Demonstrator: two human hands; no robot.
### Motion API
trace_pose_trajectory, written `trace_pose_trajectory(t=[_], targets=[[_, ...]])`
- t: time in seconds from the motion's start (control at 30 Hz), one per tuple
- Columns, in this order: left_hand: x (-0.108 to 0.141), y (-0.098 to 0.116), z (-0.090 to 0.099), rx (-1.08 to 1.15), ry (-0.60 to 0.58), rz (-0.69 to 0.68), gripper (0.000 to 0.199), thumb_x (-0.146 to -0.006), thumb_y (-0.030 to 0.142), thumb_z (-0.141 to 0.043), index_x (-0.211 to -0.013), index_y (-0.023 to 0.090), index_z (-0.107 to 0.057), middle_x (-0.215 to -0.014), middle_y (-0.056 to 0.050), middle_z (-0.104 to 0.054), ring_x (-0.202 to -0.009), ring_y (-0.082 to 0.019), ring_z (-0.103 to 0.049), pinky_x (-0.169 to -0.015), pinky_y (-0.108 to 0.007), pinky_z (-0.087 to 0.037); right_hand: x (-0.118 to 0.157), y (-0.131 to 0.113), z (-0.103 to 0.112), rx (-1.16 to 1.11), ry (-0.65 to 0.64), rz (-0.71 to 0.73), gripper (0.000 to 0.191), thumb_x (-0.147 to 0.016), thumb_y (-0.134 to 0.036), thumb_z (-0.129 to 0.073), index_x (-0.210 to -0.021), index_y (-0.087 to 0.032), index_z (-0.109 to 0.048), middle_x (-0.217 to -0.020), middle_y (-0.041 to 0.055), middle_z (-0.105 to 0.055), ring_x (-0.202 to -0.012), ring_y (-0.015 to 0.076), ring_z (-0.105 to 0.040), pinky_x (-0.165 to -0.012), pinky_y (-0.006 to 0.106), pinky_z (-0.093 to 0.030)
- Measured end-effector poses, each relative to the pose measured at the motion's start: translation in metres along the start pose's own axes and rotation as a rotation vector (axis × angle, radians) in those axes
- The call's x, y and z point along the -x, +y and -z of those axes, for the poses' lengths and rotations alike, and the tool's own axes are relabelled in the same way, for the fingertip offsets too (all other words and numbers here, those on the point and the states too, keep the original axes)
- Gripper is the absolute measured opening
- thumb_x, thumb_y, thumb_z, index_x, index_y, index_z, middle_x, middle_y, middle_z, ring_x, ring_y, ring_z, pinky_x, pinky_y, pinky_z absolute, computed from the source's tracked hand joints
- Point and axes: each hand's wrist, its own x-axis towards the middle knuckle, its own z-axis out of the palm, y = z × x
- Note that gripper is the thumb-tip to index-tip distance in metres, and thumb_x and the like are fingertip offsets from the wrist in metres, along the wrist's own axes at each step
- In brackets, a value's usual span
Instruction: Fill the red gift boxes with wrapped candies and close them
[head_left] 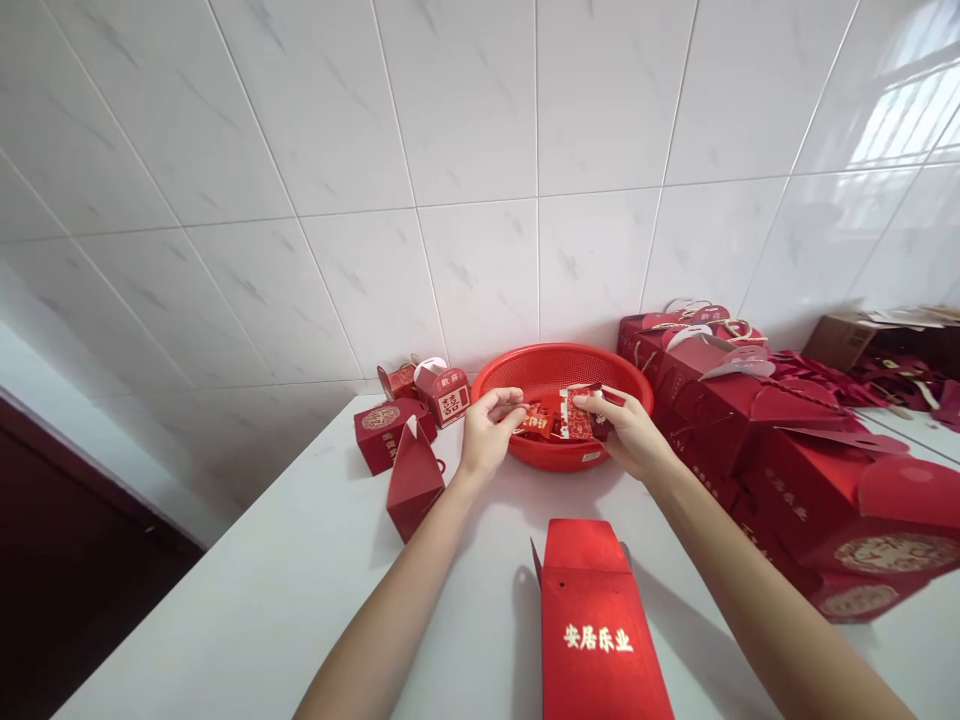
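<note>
Step in hand, my read: picking/sorting small pkts at the basket. R hand (632, 432) has thumb pressed on top of a red/white pkt (576, 414), fingers mostly hidden under it, so gripping. There's a dark red pkt (601, 426) right by those fingers, can't tell if it's held too. L hand (487, 436) is half-curled, thumb + index nearly together at the left end of an orange-red pkt (535, 421); looks like a pinch but can't confirm contact. Pkts are over the near half of the red basket (550, 459), which sits btwn the small boxes (416, 482) on the left and the stacked gift boxes (799, 475) on the right. Red box w/ gold lettering (600, 650) is on the white table (277, 590) btwn the forearms, flaps unfolded at the basket end, neither hand on it; can't see inside. Next move prob calls for: firm up L pinch, keep R thumb down so the pkt doesn't slip, lift both clear of the near rim. If pkts come toward the box, mind its raised side flap.
</note>
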Motion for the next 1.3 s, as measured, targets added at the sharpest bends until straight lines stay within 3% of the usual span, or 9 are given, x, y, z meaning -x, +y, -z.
trace_pose_trajectory(t=[0.23, 0.37, 0.43, 0.57, 0.67, 0.73, 0.87, 1.07, 1.3], targets=[[0.014, 0.017, -0.019, 0.109, -0.036, -0.059, 0.029, -0.065, 0.03, -0.078, -0.088, 0.017, -0.066, -0.094, -0.004, -0.071, -0.093, -0.019, -0.069, -0.089, -0.033, -0.055, 0.015, -0.014, -0.005, 0.195, -0.105, 0.05, 0.031, -0.063, -0.034, -0.084, -0.084, -0.017, -0.07, -0.07, -0.002, -0.062, -0.065, 0.0125, -0.055, -0.062, 0.026, -0.043], [0.026, 0.029, -0.013, 0.097, -0.079, 0.007, 0.035, -0.072, 0.042, -0.076, -0.096, 0.018, -0.066, -0.099, -0.004, -0.07, -0.095, -0.019, -0.067, -0.085, -0.032, -0.054, 0.025, -0.033, -0.004, 0.414, -0.096, 0.184, 0.03, -0.066, -0.033, -0.08, -0.09, -0.017, -0.071, -0.069, -0.0033, -0.057, -0.064, 0.0118, -0.051, -0.062, 0.026, -0.041], [0.034, 0.035, -0.002, -0.034, -0.296, 0.097, 0.037, -0.076, 0.047, -0.072, -0.099, 0.018, -0.068, -0.097, -0.005, -0.071, -0.094, -0.02, -0.067, -0.085, -0.033, -0.054, 0.031, -0.046, -0.002, 0.535, -0.068, 0.273, 0.027, -0.068, -0.031, -0.079, -0.09, -0.017, -0.072, -0.069, -0.0037, -0.055, -0.064, 0.0115, -0.049, -0.062, 0.026, -0.04], [0.049, 0.04, 0.014, -0.448, -0.897, 0.294, 0.045, -0.07, 0.041, -0.08, -0.109, 0.02, -0.071, -0.103, -0.007, -0.074, -0.1, -0.025, -0.068, -0.086, -0.032, -0.051, 0.043, -0.066, 0.0, 0.683, -0.067, 0.344, 0.025, -0.074, -0.029, -0.075, -0.095, -0.017, -0.073, -0.067, -0.0039, -0.054, -0.061, 0.0107, -0.046, -0.059, 0.025, -0.037], [0.054, 0.045, 0.013, -0.572, -1.146, 0.294, 0.027, -0.076, 0.041, -0.076, -0.091, 0.019, -0.069, -0.091, -0.003, -0.073, -0.087, -0.021, -0.067, -0.074, -0.026, -0.048, 0.048, -0.073, 0.0, 0.769, -0.1, 0.37, 0.024, -0.076, -0.029, -0.073, -0.096, -0.017, -0.072, -0.067, -0.0035, -0.056, -0.059, 0.01, -0.044, -0.058, 0.025, -0.036], [0.056, 0.053, 0.009, -0.58, -1.226, 0.229, 0.021, -0.084, 0.038, -0.068, -0.078, 0.019, -0.062, -0.08, 0.0, -0.067, -0.076, -0.017, -0.062, -0.066, -0.024, -0.044, 0.051, -0.076, 0.001, 0.826, -0.127, 0.393, 0.023, -0.076, -0.028, -0.073, -0.096, -0.016, -0.072, -0.071, -0.0023, -0.059, -0.062, 0.0108, -0.047, -0.06, 0.025, -0.038], [0.065, 0.079, 0.006, -0.735, -1.186, -0.056, 0.016, -0.096, 0.032, -0.055, -0.086, 0.02, -0.06, -0.082, 0.002, -0.062, -0.073, -0.015, -0.055, -0.064, -0.025, -0.039, 0.055, -0.082, 0.002, 0.901, -0.176, 0.414, 0.022, -0.077, -0.028, -0.073, -0.097, -0.017, -0.073, -0.082, 0.001, -0.066, -0.072, 0.0146, -0.055, -0.068, 0.027, -0.043], [0.093, 0.093, 0.0, -1.073, -1.015, -0.579, 0.029, -0.099, 0.009, -0.039, -0.08, 0.019, -0.058, -0.074, 0.001, -0.054, -0.07, -0.016, -0.05, -0.09, -0.033, -0.042, 0.058, -0.089, 0.007, 0.942, -0.239, 0.358, 0.023, -0.078, -0.033, -0.074, -0.096, -0.02, -0.074, -0.077, 0.0008, -0.064, -0.067, 0.0143, -0.053, -0.062, 0.026, -0.043], [0.102, 0.082, -0.001, -1.158, -1.058, -0.474, 0.025, -0.091, 0.005, -0.05, -0.076, 0.02, -0.062, -0.073, -0.001, -0.058, -0.073, -0.019, -0.055, -0.076, -0.03, -0.042, 0.056, -0.079, 0.001, 1.138, -0.621, 0.183, 0.019, -0.086, -0.03, -0.066, -0.098, -0.019, -0.074, -0.083, 0.0019, -0.07, -0.074, 0.0158, -0.059, -0.065, 0.025, -0.044]])
